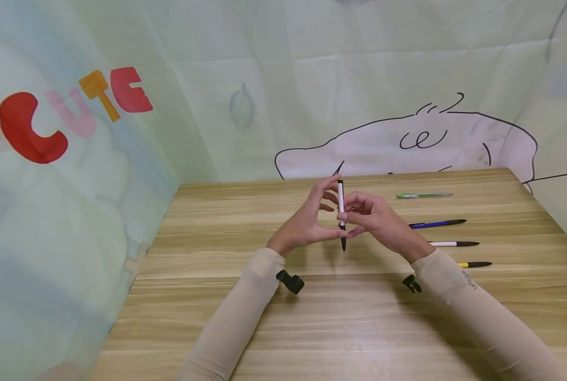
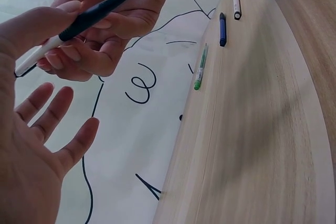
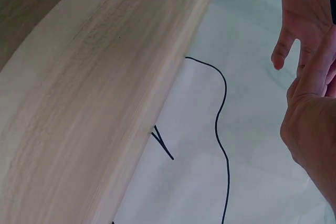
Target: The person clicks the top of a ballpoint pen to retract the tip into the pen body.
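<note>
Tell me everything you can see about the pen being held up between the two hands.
The pen is slim, with a white barrel, a black grip section and a black top end. It looks like plastic. It stands almost upright above the wooden table, tip down, touching nothing below. The right hand pinches it at mid-barrel; the left hand touches it with thumb and a fingertip, its other fingers spread.

A light wooden table (image 1: 340,317) with plank-like grain fills the lower part of the head view. Pale green fabric sheets (image 1: 274,79) hang as walls behind it and on both sides. The left sheet bears the coloured letters "CUTE" (image 1: 74,111); the back sheet carries a black outline cartoon drawing (image 1: 421,140). The light is soft and even.
</note>
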Motion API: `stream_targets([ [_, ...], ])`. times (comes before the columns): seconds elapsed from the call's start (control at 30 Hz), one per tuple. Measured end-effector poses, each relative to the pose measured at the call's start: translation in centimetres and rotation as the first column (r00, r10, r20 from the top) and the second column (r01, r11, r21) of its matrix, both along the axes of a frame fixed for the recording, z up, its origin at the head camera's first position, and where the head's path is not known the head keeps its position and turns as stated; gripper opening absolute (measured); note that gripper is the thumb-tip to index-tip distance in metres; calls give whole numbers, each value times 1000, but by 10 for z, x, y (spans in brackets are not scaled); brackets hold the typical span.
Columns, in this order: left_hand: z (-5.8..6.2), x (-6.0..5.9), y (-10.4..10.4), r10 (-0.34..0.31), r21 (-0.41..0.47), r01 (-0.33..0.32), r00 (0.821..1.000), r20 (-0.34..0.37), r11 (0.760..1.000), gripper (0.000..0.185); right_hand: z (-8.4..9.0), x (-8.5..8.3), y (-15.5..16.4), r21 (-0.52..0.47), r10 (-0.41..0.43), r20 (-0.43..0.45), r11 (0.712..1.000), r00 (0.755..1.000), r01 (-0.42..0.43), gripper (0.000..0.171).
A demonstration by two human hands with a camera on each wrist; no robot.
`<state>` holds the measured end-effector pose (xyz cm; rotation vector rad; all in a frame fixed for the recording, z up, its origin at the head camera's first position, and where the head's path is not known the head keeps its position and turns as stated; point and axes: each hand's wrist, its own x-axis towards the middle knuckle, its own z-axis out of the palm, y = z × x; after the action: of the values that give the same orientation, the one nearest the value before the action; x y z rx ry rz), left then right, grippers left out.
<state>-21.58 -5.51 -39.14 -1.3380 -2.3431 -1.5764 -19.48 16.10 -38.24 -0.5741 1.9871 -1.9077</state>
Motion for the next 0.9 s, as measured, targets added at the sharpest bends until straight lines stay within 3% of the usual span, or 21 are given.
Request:
stream_targets([
  [0.3,-1,0,0,6,0,-6,1000,2,1000,112,-1,0,-1,-19,-9,6,1000,1000,9,29],
  [0.9,-1,1,-1,0,-8,0,999,37,1000,108,-3,-1,-5,-49,-32,-6,998,999,32,44],
])
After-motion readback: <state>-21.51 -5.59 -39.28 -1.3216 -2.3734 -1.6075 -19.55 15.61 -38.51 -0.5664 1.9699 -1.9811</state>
